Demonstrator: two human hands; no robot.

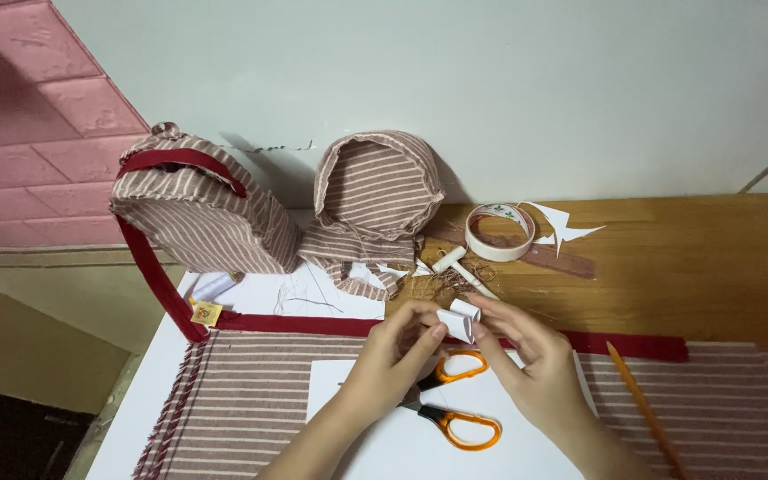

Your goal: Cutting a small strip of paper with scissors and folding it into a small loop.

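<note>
My left hand [395, 351] and my right hand [526, 356] meet above the table, both pinching a small curled strip of white paper [460, 320] between thumb and fingers. Just below them lie orange-handled scissors [455, 396] on a white sheet of paper [384, 436]. The sheet rests on striped brown-and-white fabric [251, 391] with a dark red band [313, 323] along its far edge.
A striped fabric bag with red strap [197, 209] and a striped rounded fabric piece [375, 187] stand against the wall. A roll of white tape [500, 231], paper scraps [566, 227], a ruler [553, 256], a white tube [464, 271] and an orange pencil [646, 409] lie on the wooden table [686, 267].
</note>
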